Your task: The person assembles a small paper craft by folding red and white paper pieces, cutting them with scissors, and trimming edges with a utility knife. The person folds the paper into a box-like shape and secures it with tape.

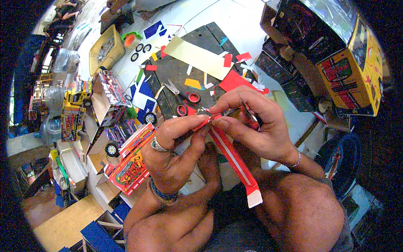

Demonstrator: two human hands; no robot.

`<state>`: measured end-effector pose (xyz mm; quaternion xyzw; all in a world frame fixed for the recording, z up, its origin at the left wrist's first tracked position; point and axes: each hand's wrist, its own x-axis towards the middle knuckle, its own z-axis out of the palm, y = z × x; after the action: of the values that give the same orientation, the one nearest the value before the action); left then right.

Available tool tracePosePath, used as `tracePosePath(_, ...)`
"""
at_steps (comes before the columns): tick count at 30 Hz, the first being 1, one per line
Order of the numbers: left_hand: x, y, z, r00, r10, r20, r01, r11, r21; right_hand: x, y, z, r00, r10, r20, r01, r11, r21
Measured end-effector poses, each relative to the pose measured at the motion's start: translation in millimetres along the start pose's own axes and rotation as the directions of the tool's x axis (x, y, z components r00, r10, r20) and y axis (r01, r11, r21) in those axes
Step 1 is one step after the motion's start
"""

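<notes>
My left hand (172,145), with a ring and a wristband, pinches the upper end of a red strip (233,157) between thumb and fingers. The strip has a pale line along its middle and a white end that hangs over my lap. At the same upper end, my right hand (260,128) presses with thumb and forefinger. A dark metal tool (248,112) with a red part is tucked in the right palm; its kind is mostly hidden. Just beyond my fingers, scissors (182,98) with red-ringed handles lie on a dark wooden board (166,80).
Coloured scraps and a pale yellow sheet (199,58) cover the board. Toy trucks (75,109) and a red printed panel (130,166) stand at left. Small wheels (139,48) lie near a yellow tub (107,50). A large yellow-and-black model truck (346,80) stands at right.
</notes>
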<state>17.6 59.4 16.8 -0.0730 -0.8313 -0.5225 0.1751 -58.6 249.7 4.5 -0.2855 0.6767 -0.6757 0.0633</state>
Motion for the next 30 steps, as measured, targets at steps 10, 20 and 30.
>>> tracePosePath(10,0.0,-1.8,-1.7,0.999,0.032,0.014,-0.032,0.999,0.007,3.1,2.3,-0.9,0.997,-0.074,0.003,0.074,0.992,-0.098)
tracePosePath(20,-1.1,2.1,-3.3,0.999,-0.027,0.039,0.029,0.999,-0.046,0.4,2.7,2.2,0.96,-0.279,0.028,0.272,0.904,-0.329)
tracePosePath(30,-0.5,4.7,-2.8,0.999,-0.05,-0.004,0.05,0.998,0.03,1.5,3.2,4.3,0.971,-0.237,-0.015,0.227,0.944,-0.239)
